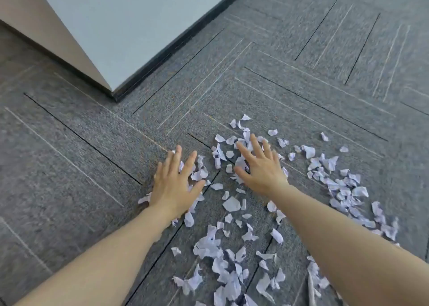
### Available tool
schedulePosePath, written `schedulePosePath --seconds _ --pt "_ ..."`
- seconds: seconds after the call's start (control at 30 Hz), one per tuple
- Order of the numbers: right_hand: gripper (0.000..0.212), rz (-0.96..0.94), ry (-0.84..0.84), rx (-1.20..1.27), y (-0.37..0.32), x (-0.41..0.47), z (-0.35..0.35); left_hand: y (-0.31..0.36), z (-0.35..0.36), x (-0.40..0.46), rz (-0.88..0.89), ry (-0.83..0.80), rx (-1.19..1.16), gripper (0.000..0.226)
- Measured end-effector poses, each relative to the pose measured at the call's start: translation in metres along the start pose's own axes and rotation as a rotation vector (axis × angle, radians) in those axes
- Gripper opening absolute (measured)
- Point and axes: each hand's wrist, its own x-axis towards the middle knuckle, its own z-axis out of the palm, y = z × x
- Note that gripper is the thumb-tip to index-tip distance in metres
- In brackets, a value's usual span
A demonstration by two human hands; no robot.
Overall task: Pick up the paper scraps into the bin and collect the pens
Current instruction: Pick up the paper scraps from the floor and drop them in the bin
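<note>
Here the person reaches both bare arms forward over a grey carpet floor (301, 73) patterned with thin dark and pale lines. The left hand (173, 185) lies palm down with its fingers straight and slightly spread, pressing on the left edge of the scattered paper scraps (231, 204); a few white pieces show under its fingertips and beside its wrist. The right hand (260, 166) is likewise flat, fingers spread and extended, resting on scraps near the far end of the litter. Neither hand curls around or pinches anything.

The scraps are small torn white pieces, some with dark print marks, strewn over the carpet. They lie between the two hands, run in a dense band to the right of the right forearm, and gather in a thicker heap near the bottom of the view between the two forearms. A few single pieces sit apart at the far end, beyond the right fingertips. One larger flat piece lies between the wrists.

At the upper left a wall corner (120, 26) juts into the view, pale blue-grey on one face and beige on the other, with a dark baseboard (185, 43) along its foot where it meets the carpet. The nearest scraps are well apart from this corner.
</note>
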Motion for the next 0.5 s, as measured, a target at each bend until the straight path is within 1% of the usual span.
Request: schedulePosePath --seconds 0.07,0.13,0.17,0.27,0.37,0.43,0.5 --pt "0.067 -0.048 -0.026 -0.068 -0.003 0.018 0.004 -0.002 0.01 0.014 -0.003 -0.015 0.015 0.075" --pt "0.066 -0.074 -0.018 -0.036 -0.005 0.022 0.006 0.0 0.019 0.024 0.006 0.009 -0.001 0.074" --pt "0.066 -0.098 -0.006 -0.007 -0.005 0.014 0.01 0.005 0.024 0.021 0.04 0.018 -0.023 0.072" --pt "0.064 -0.221 -0.014 0.04 -0.004 -0.036 0.03 0.025 0.037 -0.009 0.215 0.031 -0.161 0.07" --pt "0.062 -0.313 -0.009 0.133 0.001 -0.082 0.042 0.036 0.048 -0.042 0.311 0.026 -0.241 0.067" --pt "0.067 -0.308 0.041 0.088 0.007 -0.093 0.052 0.037 0.057 -0.06 0.337 0.057 -0.229 0.07" --pt "0.076 -0.196 0.103 -0.015 0.009 -0.09 0.055 0.038 0.061 -0.073 0.345 0.046 -0.17 0.081"
